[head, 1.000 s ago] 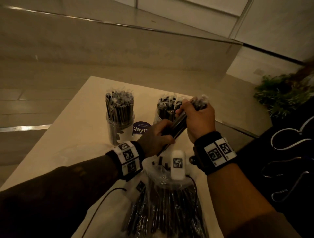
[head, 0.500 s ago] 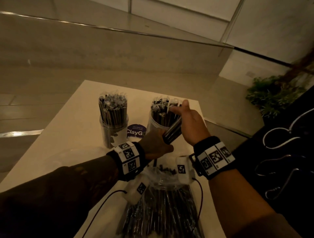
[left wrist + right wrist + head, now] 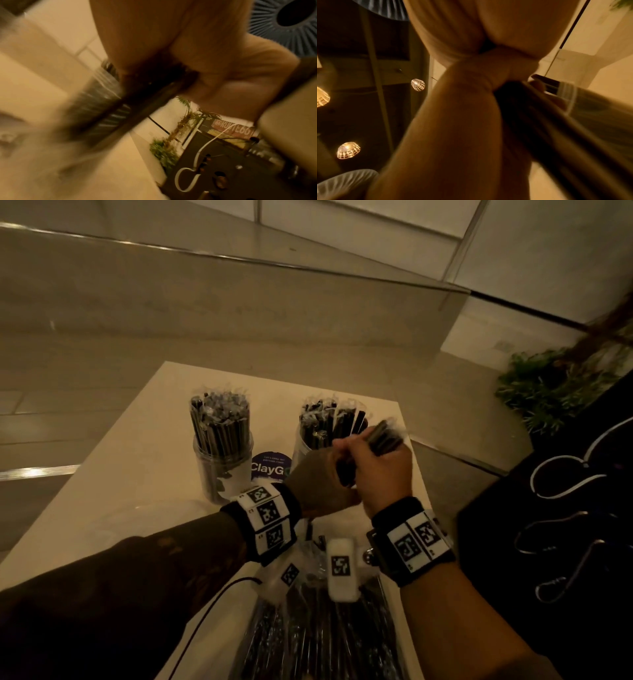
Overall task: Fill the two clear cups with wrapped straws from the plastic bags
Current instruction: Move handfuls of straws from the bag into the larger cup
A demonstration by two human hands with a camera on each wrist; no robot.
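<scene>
Two clear cups stand on the white table [image 3: 137, 474]. The left cup [image 3: 222, 470] is packed with upright black wrapped straws. The right cup [image 3: 305, 446] also holds many straws, partly hidden by my hands. A bundle of wrapped straws [image 3: 380, 440] slants up to the right just in front of the right cup; my right hand [image 3: 380, 470] grips its upper part and my left hand [image 3: 322, 484] grips its lower end. The bundle [image 3: 109, 108] is blurred in the left wrist view and crosses the right wrist view as a dark bundle [image 3: 556, 128]. A plastic bag of straws [image 3: 325, 635] lies near me.
A round purple sticker [image 3: 269, 467] lies between the cups. A white tagged device [image 3: 340, 568] and a black cable [image 3: 212, 607] rest on the bag. A green plant [image 3: 548, 392] stands right of the table; a glass panel [image 3: 239, 296] rises behind it.
My right hand left the right cup's straw tops and now grips the bundle's upper part, drawn back and to the right. My left hand kept its hold on the lower end.
</scene>
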